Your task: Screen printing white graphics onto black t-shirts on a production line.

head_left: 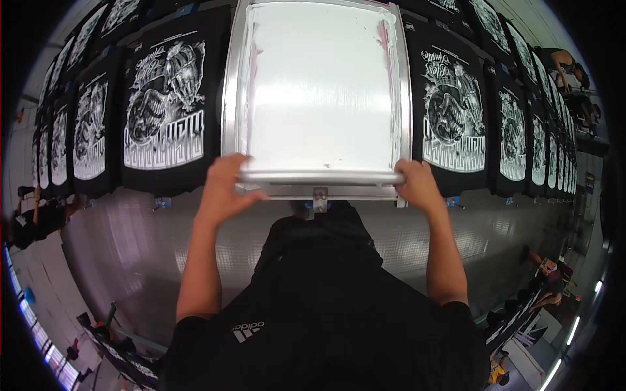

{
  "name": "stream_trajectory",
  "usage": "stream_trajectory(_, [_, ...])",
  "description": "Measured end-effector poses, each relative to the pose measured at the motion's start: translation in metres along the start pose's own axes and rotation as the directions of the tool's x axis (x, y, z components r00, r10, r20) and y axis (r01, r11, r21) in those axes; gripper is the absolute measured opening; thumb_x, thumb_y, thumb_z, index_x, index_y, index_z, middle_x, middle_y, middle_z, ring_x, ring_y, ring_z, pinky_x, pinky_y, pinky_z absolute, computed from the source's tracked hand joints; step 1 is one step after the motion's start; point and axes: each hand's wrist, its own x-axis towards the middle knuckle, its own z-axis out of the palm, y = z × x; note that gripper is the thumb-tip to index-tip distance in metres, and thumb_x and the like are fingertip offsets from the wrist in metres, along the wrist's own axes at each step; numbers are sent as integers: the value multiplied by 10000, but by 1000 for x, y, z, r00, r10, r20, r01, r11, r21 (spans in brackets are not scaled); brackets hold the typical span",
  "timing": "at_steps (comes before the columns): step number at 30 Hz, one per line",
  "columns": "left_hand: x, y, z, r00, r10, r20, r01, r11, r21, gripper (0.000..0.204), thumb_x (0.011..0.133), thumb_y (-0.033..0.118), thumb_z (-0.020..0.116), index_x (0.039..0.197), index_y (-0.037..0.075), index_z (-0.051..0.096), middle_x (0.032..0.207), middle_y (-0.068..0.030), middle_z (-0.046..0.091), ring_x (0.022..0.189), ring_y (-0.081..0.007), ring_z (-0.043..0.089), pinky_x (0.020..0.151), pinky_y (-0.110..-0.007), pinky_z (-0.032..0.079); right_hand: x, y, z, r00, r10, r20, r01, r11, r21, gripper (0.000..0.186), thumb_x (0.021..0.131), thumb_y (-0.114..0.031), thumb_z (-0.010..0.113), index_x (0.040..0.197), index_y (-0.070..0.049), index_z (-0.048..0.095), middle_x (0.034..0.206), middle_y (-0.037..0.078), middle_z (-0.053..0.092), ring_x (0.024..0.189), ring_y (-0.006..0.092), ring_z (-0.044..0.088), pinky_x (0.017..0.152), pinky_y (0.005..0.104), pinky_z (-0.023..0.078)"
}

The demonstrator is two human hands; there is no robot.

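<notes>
A screen-printing frame with metal sides lies in front of me, its mesh covered in white ink. Across its near end runs a grey metal bar. My left hand grips the left near corner, fingers over the bar and thumb stretched out below it. At the right near corner, my right hand has its fingers curled round the frame's end. A metal bracket shows below the bar's middle. What lies beneath the mesh is hidden.
Black shirts with white and grey prints lie in a row on both sides, the nearest being a left shirt and a right shirt. Other people stand at the far left and far right. Grey floor shows below.
</notes>
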Motion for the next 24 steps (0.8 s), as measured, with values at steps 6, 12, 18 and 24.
stream_trajectory(6, [65,0,-7,879,46,474,-172,959,225,261,716,205,778,895,74,641,810,-139,640,832,-352,628,728,-456,491,25,-6,-14,995,-58,80,52,996,74,275,701,-37,644,963,-109,683,812,182,660,836,399,633,771,475,499])
stream_trajectory(12, [215,-29,4,961,89,262,-155,958,243,241,748,240,766,888,86,643,790,-140,654,788,-368,639,693,-463,502,173,28,-86,986,-131,-98,128,991,-37,271,699,-54,601,956,-99,674,829,184,670,819,399,639,731,485,511])
stream_trajectory(18, [364,-96,36,955,290,-56,-258,911,321,304,764,142,688,1056,81,635,892,-146,679,877,-356,633,779,-457,506,352,49,-122,880,-277,-387,167,941,-294,278,743,-68,604,1018,-73,641,858,145,685,885,338,655,928,499,444])
stream_trajectory(24, [333,-114,93,994,104,19,-101,875,473,441,718,81,656,1157,88,611,1081,-120,615,1045,-331,570,867,-445,461,361,60,-37,882,-271,-386,98,906,-411,264,845,-83,569,1109,-92,576,973,85,628,1011,285,613,1017,659,328])
